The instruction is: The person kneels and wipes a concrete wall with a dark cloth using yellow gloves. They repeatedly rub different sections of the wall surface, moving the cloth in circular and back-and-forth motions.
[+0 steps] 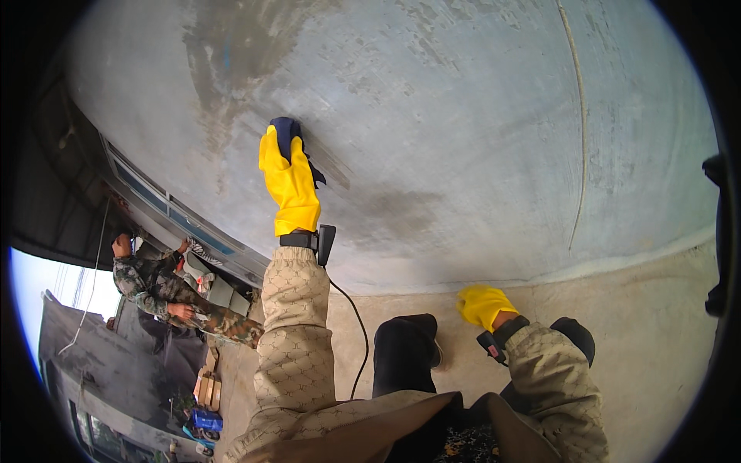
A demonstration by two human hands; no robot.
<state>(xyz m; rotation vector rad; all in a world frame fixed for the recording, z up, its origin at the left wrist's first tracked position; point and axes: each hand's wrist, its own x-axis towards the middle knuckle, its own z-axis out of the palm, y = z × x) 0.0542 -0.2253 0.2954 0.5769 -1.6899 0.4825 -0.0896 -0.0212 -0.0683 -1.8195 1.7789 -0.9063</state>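
My left hand [288, 179], in a yellow rubber glove, reaches up and is closed around a dark blue cloth [287, 136]. The cloth is pressed against a grey plastered wall [463, 144]. Beside it on the wall run damp-looking streaks, and a darker smudge [399, 211] lies to the lower right. Hanging lower, near the foot of the wall, is my right hand [486, 307] in a matching yellow glove. Its fingers look bent and are partly blurred, so whether they hold anything cannot be made out.
A person in camouflage clothing [162, 289] stands at the left by a window [168, 199]. A thin cord [579, 116] hangs down the wall at the right. A black cable [363, 335] trails from my left wrist. Cardboard boxes [207, 389] and a blue container [206, 419] lie behind.
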